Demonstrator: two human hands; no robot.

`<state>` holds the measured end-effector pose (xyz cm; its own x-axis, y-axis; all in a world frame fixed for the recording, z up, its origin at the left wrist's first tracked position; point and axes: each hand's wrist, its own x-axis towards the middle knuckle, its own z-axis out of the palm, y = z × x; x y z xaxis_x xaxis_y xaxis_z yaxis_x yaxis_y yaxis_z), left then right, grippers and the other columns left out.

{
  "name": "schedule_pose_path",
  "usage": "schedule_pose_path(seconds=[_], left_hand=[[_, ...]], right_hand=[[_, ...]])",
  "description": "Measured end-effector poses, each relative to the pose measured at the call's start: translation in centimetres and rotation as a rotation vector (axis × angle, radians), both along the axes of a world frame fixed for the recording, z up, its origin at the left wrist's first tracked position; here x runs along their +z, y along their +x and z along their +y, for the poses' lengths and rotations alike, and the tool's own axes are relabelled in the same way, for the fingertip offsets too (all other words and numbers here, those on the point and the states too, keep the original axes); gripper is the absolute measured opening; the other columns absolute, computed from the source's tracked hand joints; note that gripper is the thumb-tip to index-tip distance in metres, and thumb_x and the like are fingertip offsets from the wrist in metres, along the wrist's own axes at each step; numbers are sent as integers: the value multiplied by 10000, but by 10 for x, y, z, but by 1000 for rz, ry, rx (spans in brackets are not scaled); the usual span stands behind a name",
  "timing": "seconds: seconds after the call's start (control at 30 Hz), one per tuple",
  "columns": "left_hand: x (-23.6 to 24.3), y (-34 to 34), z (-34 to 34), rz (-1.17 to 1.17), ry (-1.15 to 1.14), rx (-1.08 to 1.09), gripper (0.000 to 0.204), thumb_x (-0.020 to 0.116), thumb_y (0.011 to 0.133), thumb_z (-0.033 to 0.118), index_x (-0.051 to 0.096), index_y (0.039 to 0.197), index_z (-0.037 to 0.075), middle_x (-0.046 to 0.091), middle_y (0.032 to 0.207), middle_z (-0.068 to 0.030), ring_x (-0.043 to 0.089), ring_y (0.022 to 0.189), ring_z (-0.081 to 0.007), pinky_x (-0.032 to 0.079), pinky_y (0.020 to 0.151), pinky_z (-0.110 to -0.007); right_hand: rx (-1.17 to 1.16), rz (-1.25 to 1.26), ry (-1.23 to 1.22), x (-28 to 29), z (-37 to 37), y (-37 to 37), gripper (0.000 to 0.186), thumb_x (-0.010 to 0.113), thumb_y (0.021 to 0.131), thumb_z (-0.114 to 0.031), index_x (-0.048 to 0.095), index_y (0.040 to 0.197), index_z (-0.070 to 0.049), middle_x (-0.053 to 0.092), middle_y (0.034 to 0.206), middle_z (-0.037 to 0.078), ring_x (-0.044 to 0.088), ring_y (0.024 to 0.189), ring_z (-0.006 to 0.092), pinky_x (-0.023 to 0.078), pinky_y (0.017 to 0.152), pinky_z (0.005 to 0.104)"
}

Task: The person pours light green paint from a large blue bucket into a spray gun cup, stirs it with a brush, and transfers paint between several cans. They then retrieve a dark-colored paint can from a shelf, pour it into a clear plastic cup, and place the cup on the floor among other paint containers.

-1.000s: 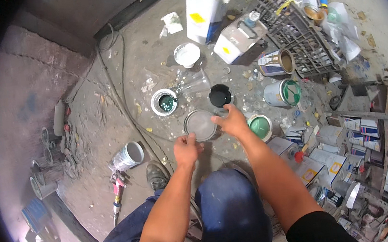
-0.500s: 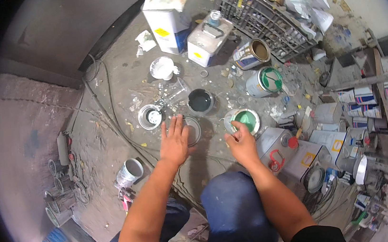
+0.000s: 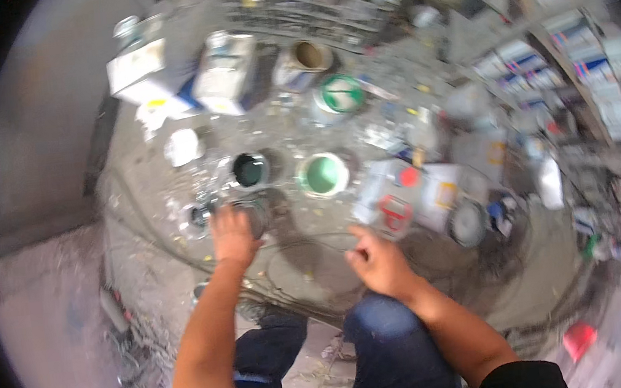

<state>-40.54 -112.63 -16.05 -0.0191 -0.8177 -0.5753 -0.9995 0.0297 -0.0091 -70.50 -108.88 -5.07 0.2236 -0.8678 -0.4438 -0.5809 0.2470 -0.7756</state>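
Observation:
My left hand (image 3: 233, 235) lies palm down with fingers stretched, on or just over a greyish round container (image 3: 255, 217) that it partly covers. Left of its fingertips is a small tin (image 3: 197, 218); beyond them stands a pot of dark paint (image 3: 250, 170). My right hand (image 3: 379, 261) hovers over my right knee, thumb and forefinger apart, and nothing shows in it. The nearest pot to its far left holds light green paint (image 3: 324, 175). Motion blurs the picture, so whether the left hand touches the container is unclear.
Farther off stand a green-smeared can (image 3: 341, 97), a brown-topped can (image 3: 307, 64), two white canisters (image 3: 226, 77) (image 3: 145, 71) and a dark crate (image 3: 305, 11). Right of the green pot are metal canisters (image 3: 388, 199). Shelves with cans (image 3: 578, 56) line the right. Cables (image 3: 153, 227) cross the floor.
The view has swung to the right and blurred. My right hand has drawn back from the green paint pot toward my knee. My left hand stays at the greyish round container.

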Motion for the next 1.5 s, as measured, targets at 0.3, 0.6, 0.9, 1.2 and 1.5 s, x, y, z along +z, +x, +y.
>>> schedule_pose_path(seconds=[0.3,0.6,0.9,1.2,1.5], left_hand=[[-20,3,3,67,-285,-57,895,858,571,350,440,1271,-18,383,1430,-241,387,1302,-398,269,1106,-543],[78,-34,34,46,-286,-156,887,836,538,396,476,1228,-28,445,1334,-243,454,1190,-420,311,1054,-546],[229,-170,-69,148,-214,-420,828,843,554,404,471,1176,4,458,1282,-233,469,1139,-409,332,1028,-543],[176,-351,-270,130,-363,-521,901,844,585,408,412,1262,0,486,1251,-214,485,1153,-416,400,973,-512],[30,-480,-358,-93,-312,-320,919,768,651,565,372,1320,74,471,1321,-199,464,1236,-407,383,1001,-536]], right_hand=[[-9,144,261,52,124,-81,483,576,900,-207,451,1334,-38,623,1053,232,632,927,390,512,794,470],[-83,290,391,96,211,-76,467,558,884,-213,490,1308,-30,627,1113,226,626,982,380,506,830,486],[-352,104,451,193,197,-99,433,534,893,-249,528,1273,-41,647,1050,212,632,968,390,494,849,518],[-324,-10,623,147,166,-169,480,558,896,-276,509,1310,-37,641,1101,237,618,1018,397,487,889,502],[-507,-89,510,137,166,-239,473,566,906,-279,521,1285,1,654,1052,248,645,927,401,515,827,493]])
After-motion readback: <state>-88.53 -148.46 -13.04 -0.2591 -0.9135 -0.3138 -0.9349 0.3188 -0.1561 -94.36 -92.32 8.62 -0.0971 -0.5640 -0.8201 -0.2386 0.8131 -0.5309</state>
